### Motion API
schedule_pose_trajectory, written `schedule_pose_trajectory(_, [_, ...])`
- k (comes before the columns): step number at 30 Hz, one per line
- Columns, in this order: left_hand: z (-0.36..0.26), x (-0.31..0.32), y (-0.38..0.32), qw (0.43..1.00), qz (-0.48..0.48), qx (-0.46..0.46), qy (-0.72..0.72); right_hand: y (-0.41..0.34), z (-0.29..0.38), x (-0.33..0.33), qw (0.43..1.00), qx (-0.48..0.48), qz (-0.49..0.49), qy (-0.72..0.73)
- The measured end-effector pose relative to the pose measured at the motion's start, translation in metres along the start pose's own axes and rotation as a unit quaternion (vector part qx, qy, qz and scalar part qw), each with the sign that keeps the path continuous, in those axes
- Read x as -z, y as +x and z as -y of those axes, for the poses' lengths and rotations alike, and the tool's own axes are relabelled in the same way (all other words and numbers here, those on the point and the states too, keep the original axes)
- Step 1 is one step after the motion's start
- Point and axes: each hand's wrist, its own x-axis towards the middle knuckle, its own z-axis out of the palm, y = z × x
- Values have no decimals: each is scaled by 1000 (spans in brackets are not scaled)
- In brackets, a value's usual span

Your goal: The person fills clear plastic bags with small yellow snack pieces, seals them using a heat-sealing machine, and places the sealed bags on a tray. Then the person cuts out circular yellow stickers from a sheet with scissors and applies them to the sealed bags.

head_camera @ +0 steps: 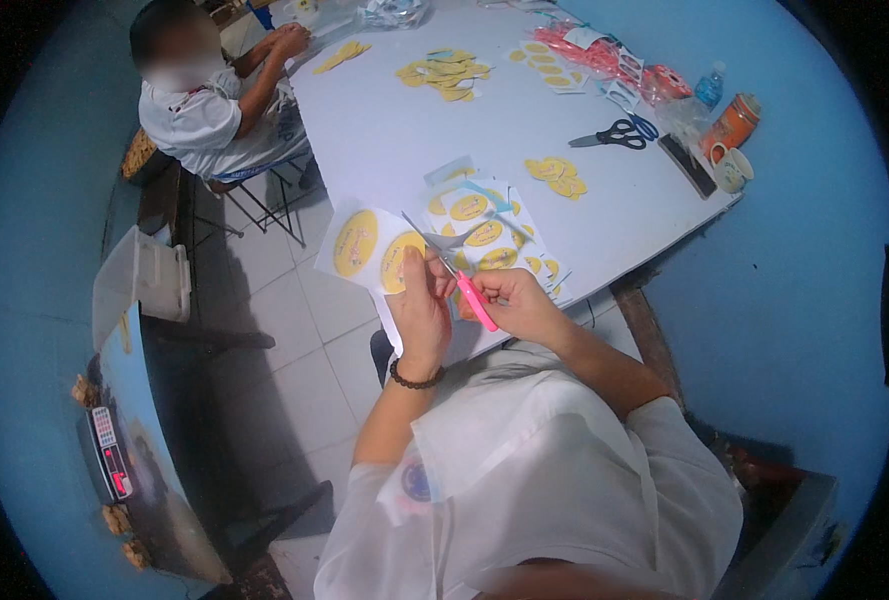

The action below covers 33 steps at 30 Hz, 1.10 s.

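Observation:
Raised above the table's near edge, my left hand (423, 304) pinches a white sheet (328, 259) printed with yellow ovals (356, 244). My right hand (515, 300) grips pink-handled scissors (480, 301); their blades point up and left, beside the sheet and close to my left fingertips. Whether the blades touch the paper I cannot tell. Under and beyond my hands lies a loose pile of printed label sheets and paper scraps (484, 234). To its right rests a small heap of cut yellow ovals (557, 177).
More cut ovals (444, 73) lie farther back on the white table (369, 135). Black-handled scissors (615, 136), an orange jar (734, 124), a mug (731, 169) and a plastic bottle (710, 86) line the right side. A seated person (196, 112) works at the left corner.

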Motion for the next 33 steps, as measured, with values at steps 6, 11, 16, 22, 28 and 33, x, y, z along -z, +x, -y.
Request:
schedule_pose_trajectory(6, [-9,6,5,994,59,49,82,5,6,4,999,-21,31,37])
schedule_pose_trajectory(11, [-12,8,7,993,33,72,90,6,7,4,997,-17,44,67])
schedule_pose_trajectory(16, [-17,8,11,993,58,83,60,8,7,2,998,1,28,57])
schedule_pose_trajectory(22, [-20,6,12,991,76,92,65,7,12,11,999,-16,36,28])
schedule_pose_trajectory(28, [-34,15,20,984,108,102,100,8,23,29,997,-34,68,7])
schedule_pose_trajectory(33, [-39,20,29,985,88,91,121,7,28,36,993,-75,62,-68])
